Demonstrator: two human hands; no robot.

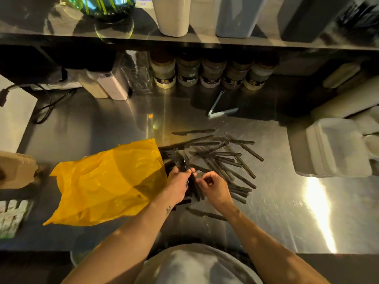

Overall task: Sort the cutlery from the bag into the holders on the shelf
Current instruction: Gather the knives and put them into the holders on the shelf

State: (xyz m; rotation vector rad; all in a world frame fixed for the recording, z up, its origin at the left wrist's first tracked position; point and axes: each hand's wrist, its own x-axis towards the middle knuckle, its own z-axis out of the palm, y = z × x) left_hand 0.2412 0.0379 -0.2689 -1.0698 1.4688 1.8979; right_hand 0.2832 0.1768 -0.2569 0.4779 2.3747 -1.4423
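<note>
The left hand (180, 183) is closed round a bundle of black forks (181, 160), tines pointing away from the person. The handles run down under the palm, so I can't count them. The right hand (213, 186) sits just beside it, its fingers (202, 180) curled in toward the bundle. Whether they pinch a handle or only hover at it I cannot tell, as black plastic blurs into shadow there.

The yellow bag (106, 181) lies slack on the counter (287, 201), left of the hands, with its mouth toward them. More dark cutlery sits at the mouth, partly hidden under the plastic and the left wrist. Right of the hands, black knives (225, 158) are strewn in a loose fan, many overlapping. One knife (205, 214) lies apart, nearer the person, between the forearms.

Above, on the shelf (205, 41), stand a white holder (173, 17), a blue holder (235, 15) and a dark holder (303, 17). All three are cut off at the top edge, so their contents don't show. At the far right something dark stands smeared and unreadable. A glass vase (106, 9) with green stems, also cropped, is at the left.

Under the shelf a row of jars (205, 72) stands in shadow, labels illegible. A pale folded thing (221, 107) lies in front of them; I can't say what it is. Foam boxes (338, 146) are stacked at the right, running out of view, and a black cable (45, 103) loops at the left.
</note>
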